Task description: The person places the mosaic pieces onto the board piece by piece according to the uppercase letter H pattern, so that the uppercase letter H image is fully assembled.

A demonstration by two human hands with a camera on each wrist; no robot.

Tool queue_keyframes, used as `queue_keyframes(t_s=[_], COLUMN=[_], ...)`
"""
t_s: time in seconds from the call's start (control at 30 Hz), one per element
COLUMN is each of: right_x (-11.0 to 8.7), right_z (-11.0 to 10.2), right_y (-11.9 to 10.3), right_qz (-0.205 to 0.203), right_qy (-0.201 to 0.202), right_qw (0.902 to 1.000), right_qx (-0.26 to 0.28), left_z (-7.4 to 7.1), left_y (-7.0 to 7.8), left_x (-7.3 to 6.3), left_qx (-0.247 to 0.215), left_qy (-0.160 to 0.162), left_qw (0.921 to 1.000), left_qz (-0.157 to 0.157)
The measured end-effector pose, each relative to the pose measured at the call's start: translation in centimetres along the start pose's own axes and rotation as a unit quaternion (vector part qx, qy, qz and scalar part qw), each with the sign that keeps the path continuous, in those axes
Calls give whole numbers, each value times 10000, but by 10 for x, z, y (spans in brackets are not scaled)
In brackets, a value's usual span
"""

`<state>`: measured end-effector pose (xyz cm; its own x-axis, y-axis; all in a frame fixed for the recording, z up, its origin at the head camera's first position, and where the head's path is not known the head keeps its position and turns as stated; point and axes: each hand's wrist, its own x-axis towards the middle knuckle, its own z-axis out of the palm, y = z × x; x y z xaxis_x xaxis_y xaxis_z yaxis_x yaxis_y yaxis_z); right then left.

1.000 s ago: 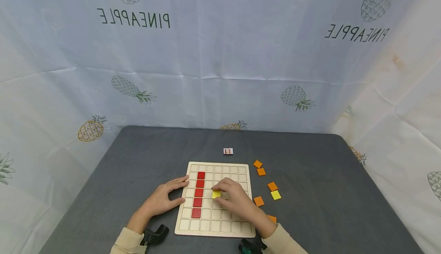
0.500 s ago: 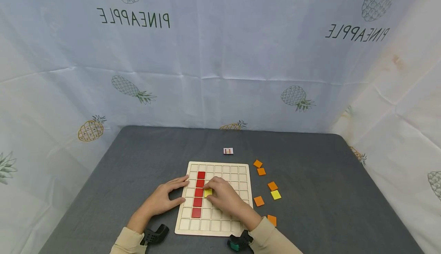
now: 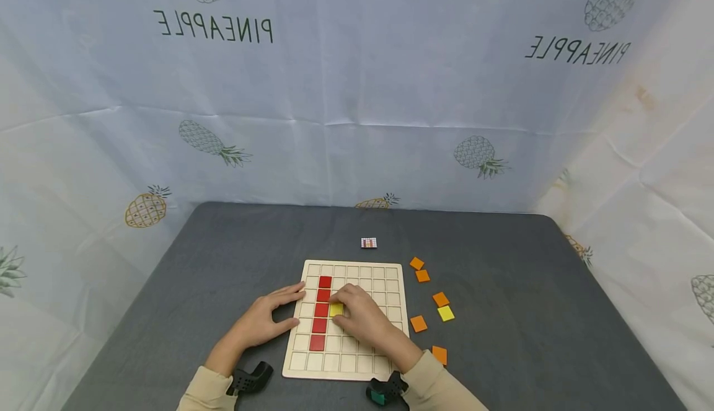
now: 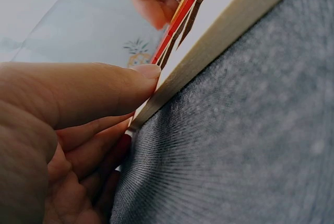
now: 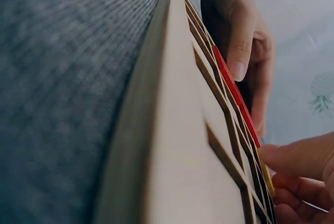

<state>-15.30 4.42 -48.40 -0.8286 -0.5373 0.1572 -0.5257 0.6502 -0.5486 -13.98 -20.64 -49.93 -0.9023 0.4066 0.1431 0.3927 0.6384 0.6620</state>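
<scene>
A wooden grid board (image 3: pixel 346 375) lies on the dark table, with red square tiles (image 3: pixel 320 325) filling several cells of one column. Between the thumb and fingers of my right hand (image 3: pixel 365 318) is a yellow tile (image 3: pixel 336 310), pinched at the cell just right of the middle red tile. In the right wrist view the yellow tile (image 5: pixel 266 174) sits low in the grid, close against the red ones. My left hand (image 3: pixel 261 318) rests at the board's left edge with its fingers extended. Its thumb (image 4: pixel 141 72) touches the edge in the left wrist view.
Loose orange tiles (image 3: pixel 418 324) and one yellow tile (image 3: pixel 445 313) lie on the table (image 3: pixel 502 274) right of the board. Beyond the board is a small patterned card (image 3: pixel 369 243). A white cloth with pineapple prints (image 3: pixel 357 88) hangs behind the table.
My right hand has moved left with the yellow tile, from over the board's middle to the cell beside the red column. The left hand has stayed at the edge.
</scene>
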Motion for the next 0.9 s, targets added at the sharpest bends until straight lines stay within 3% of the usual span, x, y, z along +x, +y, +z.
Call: queue_keyframes(t_s=[0.37, 0.53, 0.9], right_x=[-20, -35, -81], right_z=[-32, -52, -86], right_y=[8, 27, 82], right_qz=[109, 238, 1056], right_qy=[214, 475, 936], right_qw=[9994, 9981, 9900], right_qx=[243, 302, -69], left_z=[0, -1, 0], left_y=[0, -1, -1], left_x=[0, 0, 0], left_qx=[70, 58, 49], left_qy=[-5, -5, -35], left_qw=[10000, 9999, 10000], left_qz=[29, 82, 64])
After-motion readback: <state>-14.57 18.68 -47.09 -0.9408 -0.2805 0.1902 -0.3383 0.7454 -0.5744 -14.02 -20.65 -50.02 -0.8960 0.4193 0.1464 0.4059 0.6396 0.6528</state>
